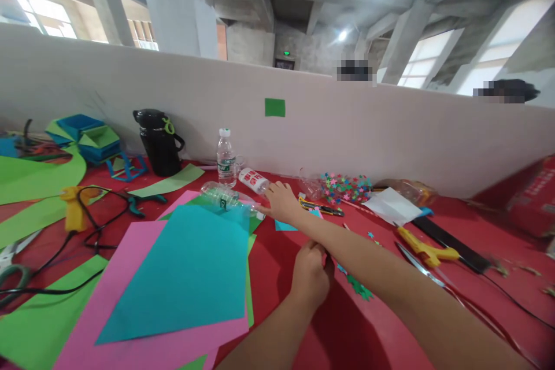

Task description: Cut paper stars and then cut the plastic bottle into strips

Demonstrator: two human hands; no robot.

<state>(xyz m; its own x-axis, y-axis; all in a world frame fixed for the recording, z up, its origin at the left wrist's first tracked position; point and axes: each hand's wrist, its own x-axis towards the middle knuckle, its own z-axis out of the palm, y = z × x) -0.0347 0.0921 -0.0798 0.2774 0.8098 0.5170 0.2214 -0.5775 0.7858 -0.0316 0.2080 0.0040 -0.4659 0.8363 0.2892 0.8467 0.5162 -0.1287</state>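
Note:
My right hand (282, 203) reaches across the red table, its thumb and fingers apart. Its fingertips are at the end of a lying clear bottle with a red and white label (253, 180); whether they touch it, I cannot tell. Left of the thumb, another clear plastic bottle (217, 193) lies over the paper edge. Below my right forearm, my left hand (311, 273) is closed, and whatever its fingers hold is hidden. A yellow and black utility knife (321, 206) lies just beyond my right wrist. Green star sequins (359, 288) are scattered right of my left hand.
Teal sheets (186, 272) and pink sheets (82, 329) lie left. An upright water bottle (226, 162) and black flask (160, 144) stand behind. Yellow glue guns (74, 208) lie at both sides, with trailing cords. Scissors (15, 266) are far left. A white partition (195, 104) bounds the back.

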